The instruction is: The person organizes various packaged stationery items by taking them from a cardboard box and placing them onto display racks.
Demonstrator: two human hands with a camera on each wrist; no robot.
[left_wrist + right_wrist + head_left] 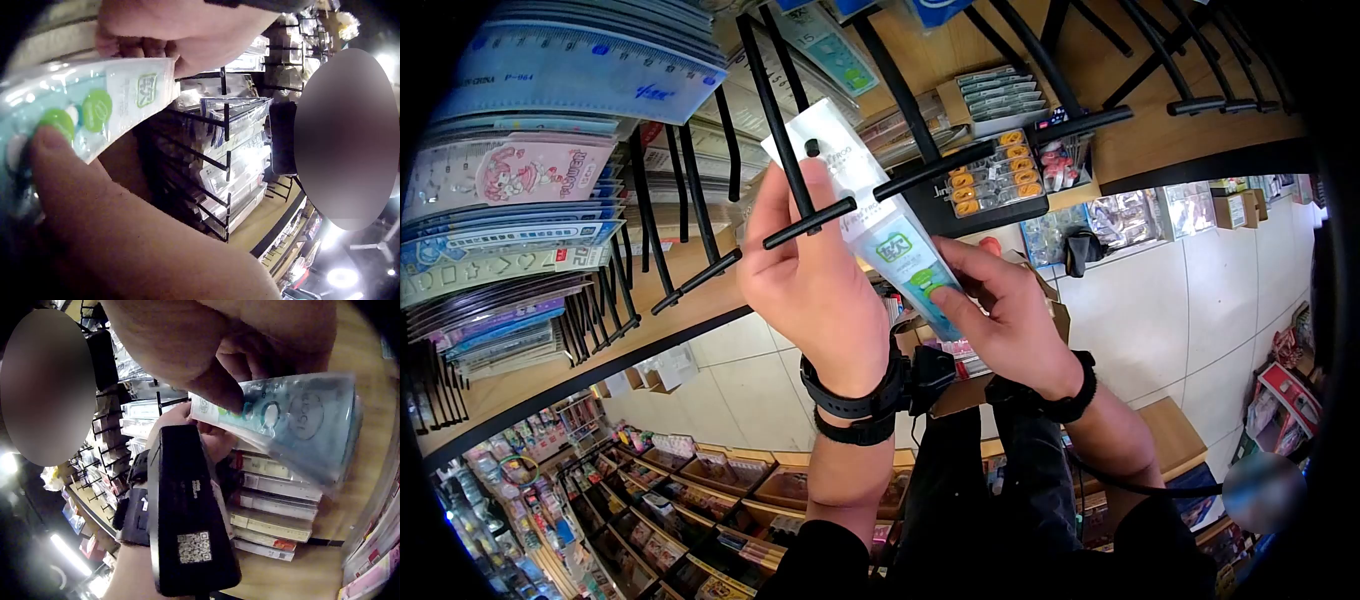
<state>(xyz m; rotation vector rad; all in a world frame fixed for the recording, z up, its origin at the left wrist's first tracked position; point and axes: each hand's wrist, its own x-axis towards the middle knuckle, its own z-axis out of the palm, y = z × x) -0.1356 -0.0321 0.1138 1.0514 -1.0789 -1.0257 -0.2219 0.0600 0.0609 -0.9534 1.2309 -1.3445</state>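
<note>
Both hands hold a long, clear plastic packet (897,257) with a white top, a hang hole and blue-green contents with green printing. My left hand (820,290) grips its upper part, right at a black display hook (792,130) that crosses in front of the fingers. Lower down, my right hand (1010,320) pinches the packet, thumb on the printed face and fingers behind. In the left wrist view, the right thumb (50,140) lies on a green dot of the packet (94,112). Layered edges show at the far end of the packet (319,425) in the right wrist view.
Hanging ruler packs (590,75) and pink packs (530,165) fill hooks at the left. Further hooks (1020,60) jut out overhead. A box of yellow-orange items (997,175) sits beyond the right hand. Low shelves of goods (670,510) stand below, across the tiled floor (1140,310).
</note>
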